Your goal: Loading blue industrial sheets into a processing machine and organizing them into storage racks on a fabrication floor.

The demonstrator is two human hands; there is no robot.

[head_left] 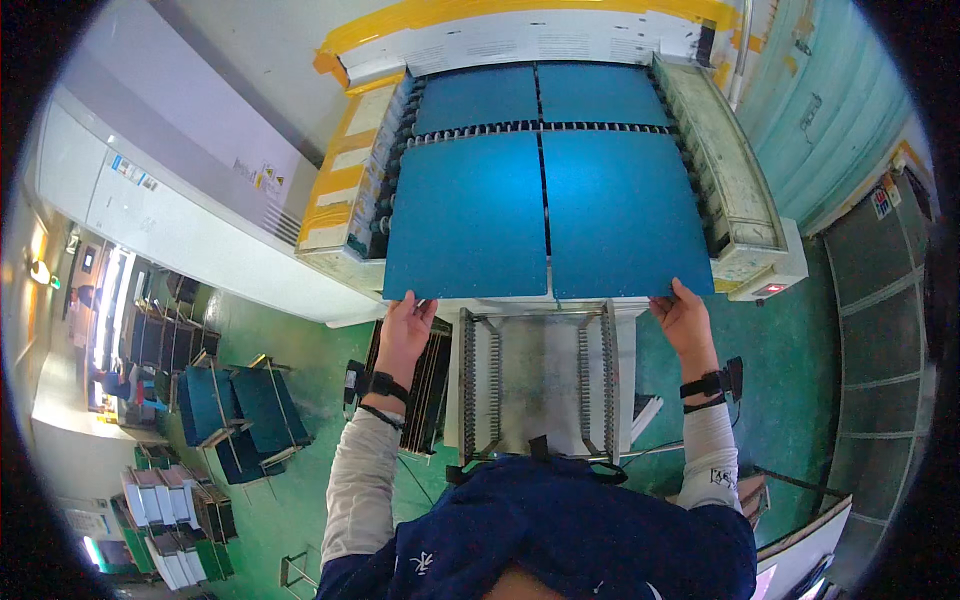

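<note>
Two large flat blue panels lie side by side on a roller conveyor, the left blue panel point(468, 220) and the right blue panel point(630, 220), with a narrow dark gap between them. My left hand point(404, 335) is closed at the near left corner of the left panel, fingertips at its edge. At the near right corner of the other panel, my right hand point(686, 325) grips the edge, thumb on the outer side. Behind them are two more blue panels, the far left one point(478, 98) and the far right one point(603, 92), beyond a row of dark rollers point(540, 128).
A slotted metal rack point(540, 380) stands between my body and the conveyor. Worn side rails point(735, 170) flank the rollers. A white machine housing point(180, 230) runs along the left. Racks of blue panels point(240, 410) stand on the green floor, and a grey screen point(880, 350) is at right.
</note>
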